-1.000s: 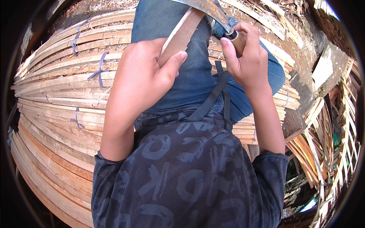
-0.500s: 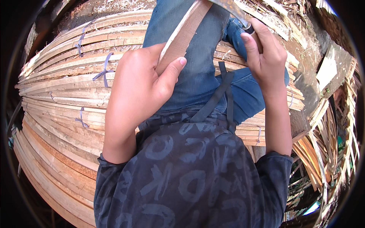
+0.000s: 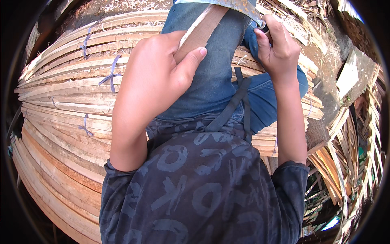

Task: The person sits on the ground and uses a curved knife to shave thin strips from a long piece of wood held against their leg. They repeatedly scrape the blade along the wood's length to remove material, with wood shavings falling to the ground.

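Observation:
My left hand [image 3: 162, 61] is closed around the near end of a flat wooden slat [image 3: 201, 35], with the thumb along its face. The slat tilts up and away over my jeans-clad thigh [image 3: 215, 77]. In my right hand [image 3: 281, 51] is the handle of a curved knife [image 3: 239, 7], its grip mostly hidden by my fingers. The knife's long, rust-stained blade lies across the slat's far end near the upper picture edge. Whether the edge bites into the wood cannot be seen.
Bundles of long wooden strips [image 3: 73, 97] spread on the left and beneath me, some tied with purple string [image 3: 110, 76]. A wood block [image 3: 317, 134] and a pile of thin split strips [image 3: 345, 175] are on the right. Shavings [image 3: 290, 20] litter the ground ahead.
The knife has come lower and further left, so more of its blade shows across the slat. My right hand has shifted slightly left and up; my left hand and the slat have shifted slightly right.

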The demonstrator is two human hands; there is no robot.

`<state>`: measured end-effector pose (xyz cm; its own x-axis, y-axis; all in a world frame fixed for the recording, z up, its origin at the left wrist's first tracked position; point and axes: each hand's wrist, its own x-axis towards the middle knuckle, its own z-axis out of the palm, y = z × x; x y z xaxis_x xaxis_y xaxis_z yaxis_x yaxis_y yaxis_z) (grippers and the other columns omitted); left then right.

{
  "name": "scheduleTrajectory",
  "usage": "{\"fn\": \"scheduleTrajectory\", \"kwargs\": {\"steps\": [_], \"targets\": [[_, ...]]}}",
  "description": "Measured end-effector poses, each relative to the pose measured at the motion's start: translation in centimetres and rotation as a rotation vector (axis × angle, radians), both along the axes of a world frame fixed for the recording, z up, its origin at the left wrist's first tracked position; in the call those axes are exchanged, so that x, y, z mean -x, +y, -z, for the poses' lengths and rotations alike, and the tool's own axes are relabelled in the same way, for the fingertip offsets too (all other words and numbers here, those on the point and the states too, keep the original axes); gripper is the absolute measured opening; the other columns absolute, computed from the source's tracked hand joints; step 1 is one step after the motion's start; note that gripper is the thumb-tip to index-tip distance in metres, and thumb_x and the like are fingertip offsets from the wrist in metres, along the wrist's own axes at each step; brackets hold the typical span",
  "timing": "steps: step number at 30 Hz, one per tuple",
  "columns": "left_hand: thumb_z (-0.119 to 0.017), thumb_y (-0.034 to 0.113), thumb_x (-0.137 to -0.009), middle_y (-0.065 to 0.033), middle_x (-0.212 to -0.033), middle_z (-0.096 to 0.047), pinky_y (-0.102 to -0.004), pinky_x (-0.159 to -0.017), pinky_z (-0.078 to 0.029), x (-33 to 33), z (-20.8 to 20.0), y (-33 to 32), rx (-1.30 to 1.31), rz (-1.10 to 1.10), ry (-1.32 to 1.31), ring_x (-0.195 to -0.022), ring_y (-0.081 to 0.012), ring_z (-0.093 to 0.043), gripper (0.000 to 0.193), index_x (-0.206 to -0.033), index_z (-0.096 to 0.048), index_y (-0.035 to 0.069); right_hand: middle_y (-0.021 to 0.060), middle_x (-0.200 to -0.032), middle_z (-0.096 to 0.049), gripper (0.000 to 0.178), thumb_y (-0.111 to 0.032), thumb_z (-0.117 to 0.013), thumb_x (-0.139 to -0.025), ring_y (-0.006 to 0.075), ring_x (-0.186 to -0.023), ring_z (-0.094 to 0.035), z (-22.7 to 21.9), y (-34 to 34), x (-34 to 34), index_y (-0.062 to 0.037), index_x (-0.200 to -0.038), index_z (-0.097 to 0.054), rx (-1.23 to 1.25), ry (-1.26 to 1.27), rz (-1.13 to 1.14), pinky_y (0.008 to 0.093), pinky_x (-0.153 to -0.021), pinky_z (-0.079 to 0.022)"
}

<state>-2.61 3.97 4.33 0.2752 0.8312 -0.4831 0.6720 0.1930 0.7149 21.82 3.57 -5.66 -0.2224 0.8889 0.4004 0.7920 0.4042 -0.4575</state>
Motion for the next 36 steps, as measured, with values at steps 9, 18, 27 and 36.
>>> {"fn": "scheduleTrajectory", "kwargs": {"steps": [9, 18, 27, 36], "targets": [[-0.064, 0.017, -0.091, -0.0044, -0.064, -0.061, -0.0244, -0.054, -0.046, 0.2, -0.1, -0.3, 0.141, -0.063, -0.046, -0.057, -0.009, -0.057, 0.022, -0.086, -0.064, -0.004, 0.0023, -0.063, -0.053, 0.025, -0.026, -0.074, -0.083, 0.0205, -0.051, -0.054, -2.1, -0.8, 1.8, -0.013, -0.102, -0.065, -0.003, 0.102, 0.036, 0.0318, -0.045, -0.044], [-0.063, 0.02, -0.092, -0.0032, -0.064, -0.061, -0.0243, -0.054, -0.046, 0.1, 0.1, -0.5, 0.05, -0.049, -0.02, -0.058, -0.0087, -0.057, 0.025, -0.087, -0.065, -0.004, 0.0025, -0.064, -0.054, 0.026, -0.025, -0.073, -0.083, 0.0202, -0.051, -0.054, -2.4, -1.0, 1.2, -0.0117, -0.105, -0.065, 0.013, 0.043, 0.045, 0.0317, -0.045, -0.043], [-0.063, 0.019, -0.092, -0.0041, -0.062, -0.061, -0.0243, -0.054, -0.045, -0.3, 0.0, -0.1, -0.011, 0.011, 0.011, -0.056, -0.0091, -0.056, 0.024, -0.085, -0.065, -0.004, 0.0025, -0.064, -0.056, 0.027, -0.023, -0.073, -0.084, 0.0198, -0.052, -0.056, -1.4, -0.4, -0.8, -0.012, -0.107, -0.066, -0.003, -0.014, 0.085, 0.0319, -0.046, -0.045], [-0.062, 0.019, -0.092, -0.0042, -0.062, -0.06, -0.0243, -0.053, -0.045, -0.6, 0.3, 0.4, -0.06, 0.023, 0.103, -0.055, -0.0092, -0.055, 0.024, -0.084, -0.064, -0.003, 0.0025, -0.061, -0.056, 0.028, -0.025, -0.074, -0.083, 0.0187, -0.051, -0.055, -0.6, 0.5, -0.1, -0.0119, -0.106, -0.066, -0.088, 0.013, 0.118, 0.0319, -0.047, -0.045]]}}
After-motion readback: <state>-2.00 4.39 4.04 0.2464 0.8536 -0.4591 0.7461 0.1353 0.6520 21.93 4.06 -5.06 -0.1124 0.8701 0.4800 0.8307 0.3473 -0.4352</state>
